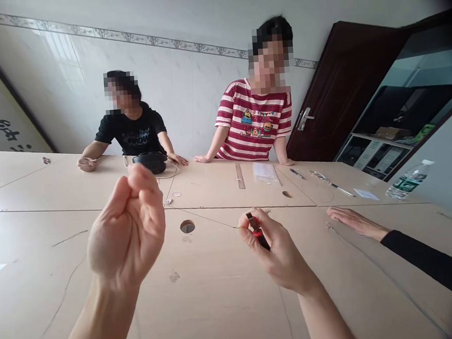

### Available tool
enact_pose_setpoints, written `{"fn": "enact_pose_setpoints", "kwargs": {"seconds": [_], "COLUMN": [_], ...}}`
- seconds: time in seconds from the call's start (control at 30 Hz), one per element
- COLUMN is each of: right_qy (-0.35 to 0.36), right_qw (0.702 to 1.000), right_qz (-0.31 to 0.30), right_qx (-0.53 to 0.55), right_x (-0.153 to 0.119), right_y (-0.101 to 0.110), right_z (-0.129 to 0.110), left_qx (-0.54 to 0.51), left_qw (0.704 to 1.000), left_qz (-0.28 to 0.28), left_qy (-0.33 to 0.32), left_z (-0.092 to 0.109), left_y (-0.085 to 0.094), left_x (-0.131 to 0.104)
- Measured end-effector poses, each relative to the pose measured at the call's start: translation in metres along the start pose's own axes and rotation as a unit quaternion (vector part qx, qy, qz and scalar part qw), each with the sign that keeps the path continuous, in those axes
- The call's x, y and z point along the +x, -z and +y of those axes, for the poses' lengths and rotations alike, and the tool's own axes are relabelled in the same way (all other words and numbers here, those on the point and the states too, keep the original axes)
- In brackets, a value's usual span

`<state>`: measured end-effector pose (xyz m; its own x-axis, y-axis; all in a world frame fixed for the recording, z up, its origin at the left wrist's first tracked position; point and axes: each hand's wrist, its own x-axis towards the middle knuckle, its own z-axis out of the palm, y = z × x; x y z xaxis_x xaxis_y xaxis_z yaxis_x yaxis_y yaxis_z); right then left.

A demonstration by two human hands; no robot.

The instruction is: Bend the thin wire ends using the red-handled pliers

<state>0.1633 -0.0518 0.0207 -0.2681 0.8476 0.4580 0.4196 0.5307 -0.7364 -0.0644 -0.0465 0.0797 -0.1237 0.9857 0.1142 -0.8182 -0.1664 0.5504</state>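
Note:
My left hand point(125, 228) is raised above the table with its palm toward me and its fingers curled closed. Whatever those fingers hold is hidden. A thin thread point(202, 216) stretches from beside the left hand to the fingertips of my right hand point(274, 249). Wrapped in the right hand is a small tool with a dark metal head and a red-and-black handle point(257, 233). Its exact kind does not show clearly.
Two people sit or stand across the table point(220, 304). A third person's hand point(353, 222) rests flat at the right, near a water bottle point(408, 180). A round hole point(187, 226), a ruler point(240, 175), a plastic bag point(265, 174) and a pen point(297, 174) lie beyond.

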Motion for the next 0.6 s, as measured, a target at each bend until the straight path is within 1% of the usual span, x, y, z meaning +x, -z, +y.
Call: {"fn": "enact_pose_setpoints", "kwargs": {"seconds": [0.03,0.1,0.23,0.3,0.37,0.43,0.47,0.53,0.6], "right_qy": [0.004,0.007,0.002,0.0,0.001,0.005,0.007,0.01,0.008], "right_qw": [1.0,1.0,1.0,0.999,0.999,0.999,0.999,0.999,0.998], "right_qz": [-0.003,-0.008,-0.017,-0.016,-0.013,-0.01,-0.009,-0.002,0.007], "right_qx": [-0.002,-0.009,-0.024,-0.031,-0.038,-0.044,-0.046,-0.051,-0.059], "right_x": [0.0,0.0,0.004,0.005,0.005,0.006,0.006,0.006,0.007], "right_y": [-0.001,-0.002,-0.004,-0.004,-0.005,-0.005,-0.005,-0.005,-0.004], "right_z": [0.0,0.002,0.007,0.009,0.011,0.012,0.013,0.015,0.016], "left_qx": [-0.001,-0.001,-0.011,0.021,0.092,0.194,0.25,0.349,0.412], "left_qw": [1.0,0.998,0.996,0.996,0.992,0.978,0.964,0.927,0.891], "left_qz": [0.005,0.005,0.026,0.027,0.0,-0.053,-0.083,-0.136,-0.181], "left_qy": [-0.022,-0.056,-0.08,-0.088,-0.085,-0.055,-0.033,0.013,0.066], "left_z": [0.0,-0.002,-0.01,-0.02,-0.034,-0.048,-0.055,-0.066,-0.072], "left_y": [-0.002,-0.001,0.017,0.027,0.038,0.047,0.052,0.059,0.064], "left_x": [0.006,0.021,0.046,0.054,0.057,0.057,0.055,0.052,0.048]}}
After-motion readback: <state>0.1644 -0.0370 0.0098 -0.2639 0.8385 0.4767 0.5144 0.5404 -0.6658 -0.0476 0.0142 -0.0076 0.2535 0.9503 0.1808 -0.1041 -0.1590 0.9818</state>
